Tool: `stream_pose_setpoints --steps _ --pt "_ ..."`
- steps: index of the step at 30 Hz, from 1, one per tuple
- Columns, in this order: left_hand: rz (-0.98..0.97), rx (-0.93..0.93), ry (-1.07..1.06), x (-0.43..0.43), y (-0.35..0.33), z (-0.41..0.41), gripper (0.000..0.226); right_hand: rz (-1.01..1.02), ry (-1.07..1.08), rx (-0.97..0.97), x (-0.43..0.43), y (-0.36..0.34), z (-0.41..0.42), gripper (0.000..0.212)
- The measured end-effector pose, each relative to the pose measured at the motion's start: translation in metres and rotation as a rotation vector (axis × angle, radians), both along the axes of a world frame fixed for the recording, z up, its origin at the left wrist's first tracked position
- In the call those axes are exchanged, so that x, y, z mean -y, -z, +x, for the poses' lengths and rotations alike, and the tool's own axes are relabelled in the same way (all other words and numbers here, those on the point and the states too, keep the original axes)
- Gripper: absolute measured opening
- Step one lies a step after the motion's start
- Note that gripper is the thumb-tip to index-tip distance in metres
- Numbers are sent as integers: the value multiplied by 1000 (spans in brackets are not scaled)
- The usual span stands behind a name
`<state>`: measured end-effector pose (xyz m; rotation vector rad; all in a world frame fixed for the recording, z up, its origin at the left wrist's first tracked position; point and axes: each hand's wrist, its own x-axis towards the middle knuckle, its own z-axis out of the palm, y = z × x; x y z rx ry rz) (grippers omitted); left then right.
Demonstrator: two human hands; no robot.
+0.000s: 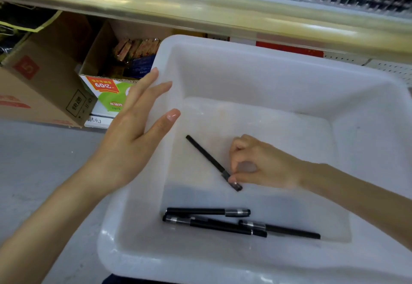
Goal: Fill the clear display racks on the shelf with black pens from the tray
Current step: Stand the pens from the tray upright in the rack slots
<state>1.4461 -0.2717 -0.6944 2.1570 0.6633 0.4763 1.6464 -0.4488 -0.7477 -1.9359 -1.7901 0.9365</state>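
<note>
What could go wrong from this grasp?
1. The right hand pinches the slim black plastic pen only near its capped end. The long barrel may swing or slip out on the lift.
2. The left hand lies open at the left rim of the white translucent plastic tray and does not grip it, so the tray could shift.

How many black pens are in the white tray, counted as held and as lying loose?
Pinched pen, in the right hand: 1
Loose pens on the tray floor: 4, it seems; two overlap
Total: 5
</note>
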Motion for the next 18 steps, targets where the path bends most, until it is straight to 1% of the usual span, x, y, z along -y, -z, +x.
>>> stream_pose_setpoints --steps 2,5,8,10,13,15,18 --pt "17 -15 -6 0 0 1 66 -50 -9 -56 5 -4 -13 14" --pt "127 -100 5 2 -3 3 61 -129 97 -71 -2 -14 -34 33" --pt "247 -202 13 7 -8 3 67 -212 168 -47 -8 -18 -64 41" --pt "339 -228 24 9 -9 3 67 -193 221 -12 -9 -16 -82 39" --pt "490 -304 57 10 -9 6 75 -105 236 186 -14 -10 -91 37" --pt "540 -346 81 9 -11 10 78 -50 226 273 -18 -5 -91 38" --pt "570 -375 89 7 -16 17 81 20 232 260 -20 -3 -89 34"
